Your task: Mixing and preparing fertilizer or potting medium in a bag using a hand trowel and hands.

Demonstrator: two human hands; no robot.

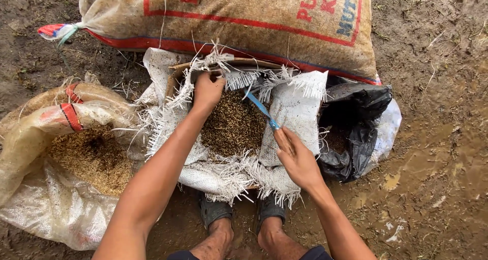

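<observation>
Left hand: the left hand (207, 91) is seen at the far rim of the frayed white sack (292, 112); its grip is closed on the sack's edge, the fingers curled over the fringe.
Right hand: the right hand (297, 158) is held over the near right side of the same sack; its grip is closed around the end of a thin blue tool (262, 109), pinched between thumb and fingers.
Blue tool: it is angled up and to the left from the right hand, its far end lying over the grain (231, 125) near the sack's upper edge.
Grain: a brown, husk-like mass is seen inside the open white sack, between the 2 hands.
Open sack at left: a translucent plastic sack (56, 204) lies just beside the white one, with more husk-like material (94, 158) exposed in it.
Large sack: a full woven sack with red printing (244, 21) lies across the top, touching the white sack's far edge.
Black bag: a black plastic bag (356, 123) is crumpled at the right, against the white sack.
Ground: wet, muddy soil (437, 153) surrounds everything.
Feet: 2 feet in dark sandals (216, 214) are planted just below the white sack.
</observation>
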